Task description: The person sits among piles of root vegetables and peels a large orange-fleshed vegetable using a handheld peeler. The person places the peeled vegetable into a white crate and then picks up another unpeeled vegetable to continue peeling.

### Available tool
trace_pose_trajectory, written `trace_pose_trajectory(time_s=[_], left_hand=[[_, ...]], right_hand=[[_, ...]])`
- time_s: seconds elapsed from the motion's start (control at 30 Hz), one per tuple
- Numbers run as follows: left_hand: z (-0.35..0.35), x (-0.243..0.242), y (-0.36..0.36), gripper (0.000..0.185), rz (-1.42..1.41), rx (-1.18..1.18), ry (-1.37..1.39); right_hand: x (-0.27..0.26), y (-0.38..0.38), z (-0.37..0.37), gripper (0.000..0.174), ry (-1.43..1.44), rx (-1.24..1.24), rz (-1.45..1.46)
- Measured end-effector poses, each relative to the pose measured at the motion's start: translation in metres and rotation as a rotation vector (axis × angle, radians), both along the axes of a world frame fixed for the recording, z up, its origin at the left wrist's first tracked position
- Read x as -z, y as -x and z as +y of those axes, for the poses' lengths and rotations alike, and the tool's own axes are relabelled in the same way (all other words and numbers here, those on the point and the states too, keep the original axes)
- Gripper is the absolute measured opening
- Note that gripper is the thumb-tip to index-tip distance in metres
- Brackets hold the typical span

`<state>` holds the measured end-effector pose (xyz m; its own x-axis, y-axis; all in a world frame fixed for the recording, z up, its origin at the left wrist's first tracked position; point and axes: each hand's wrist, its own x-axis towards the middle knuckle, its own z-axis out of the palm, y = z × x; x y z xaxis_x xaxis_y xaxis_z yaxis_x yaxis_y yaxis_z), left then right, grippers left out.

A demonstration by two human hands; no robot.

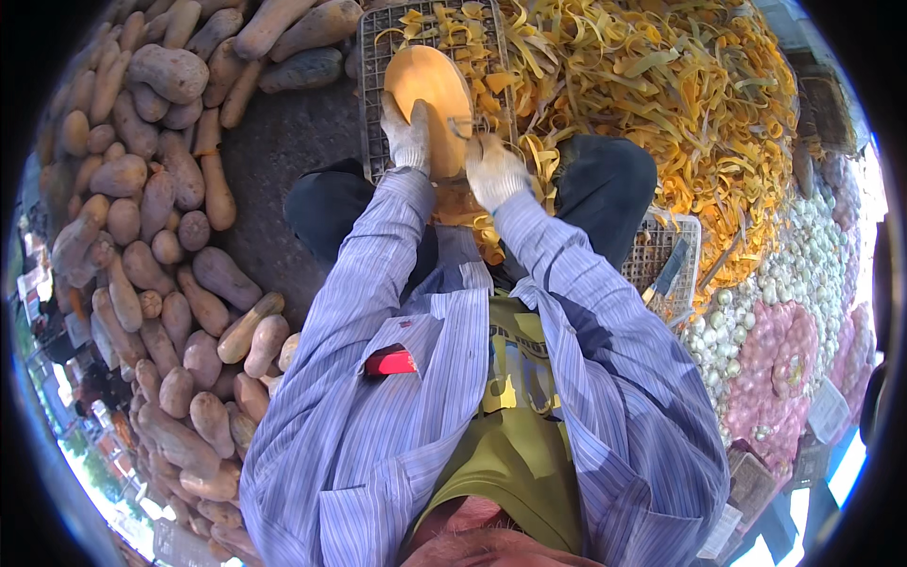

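A large peeled orange squash (429, 81) rests over an upturned-looking plastic crate (370, 78) in front of me. My left hand (409, 135), in a whitish knit glove, grips its left side with the thumb spread from the fingers. At the squash's lower right, my right hand (496, 170), gloved the same way, is closed around a peeler (460, 127), whose metal head lies against or very near the flesh. Motion blurs the peeler, and its handle is mostly hidden in the glove. Scraps of peel (499, 81) lie on the crate beside the squash.
Unpeeled squashes (170, 74) are heaped along my left. A tall pile of peel strips (652, 85) fills the far right. By my right knee, a knife (666, 269) lies on a light plastic crate (691, 234). Bagged onions (769, 368) lie farther right.
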<state>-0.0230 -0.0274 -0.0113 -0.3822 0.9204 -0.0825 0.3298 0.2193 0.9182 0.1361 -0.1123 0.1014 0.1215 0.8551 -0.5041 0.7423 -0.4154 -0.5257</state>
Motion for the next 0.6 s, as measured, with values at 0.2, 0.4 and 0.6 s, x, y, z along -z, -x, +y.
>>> trace_pose_trajectory(time_s=[0.2,0.4,0.6], left_hand=[[0.008,0.004,-0.006,0.077,-0.07,0.001,0.007],[0.01,0.011,-0.004,0.074,-0.071,0.024,-0.003],[-0.008,-0.027,-0.011,0.084,0.224,0.01,-0.126]], right_hand=[[-0.039,-0.006,0.099,0.056,-0.101,-0.188,-0.101],[0.067,0.003,-0.041,0.051,-0.064,-0.226,-0.182],[0.055,-0.008,-0.092,0.052,0.078,-0.03,-0.077]])
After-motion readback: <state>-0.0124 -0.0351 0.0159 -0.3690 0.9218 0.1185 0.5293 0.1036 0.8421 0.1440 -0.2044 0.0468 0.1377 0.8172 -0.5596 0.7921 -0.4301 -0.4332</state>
